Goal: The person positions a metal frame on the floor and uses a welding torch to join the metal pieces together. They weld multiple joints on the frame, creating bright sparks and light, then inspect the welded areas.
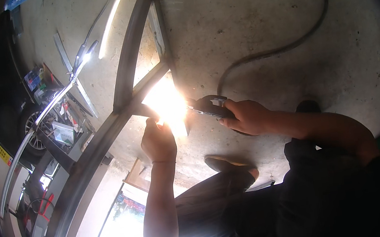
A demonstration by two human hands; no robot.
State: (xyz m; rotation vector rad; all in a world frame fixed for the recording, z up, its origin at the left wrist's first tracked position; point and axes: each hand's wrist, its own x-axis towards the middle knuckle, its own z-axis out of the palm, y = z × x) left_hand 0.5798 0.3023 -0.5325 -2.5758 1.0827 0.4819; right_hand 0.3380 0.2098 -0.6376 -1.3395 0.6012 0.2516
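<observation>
My right hand is closed around the handle of a welding electrode holder. From its jaws, the tip reaches left into a blinding white welding arc. My left hand is closed, fingertips bunched at the lower left edge of the glare, against or just under the metal frame. What its fingers pinch is washed out by the light. The frame is made of dark tubes that meet close to the arc. The electrode and the joint itself are hidden in the glare.
A black cable loops over the concrete floor. At left, a clamp with a cable grips a metal bar. Beyond are a cluttered heap of tools and a car wheel. My shoe rests below the arc.
</observation>
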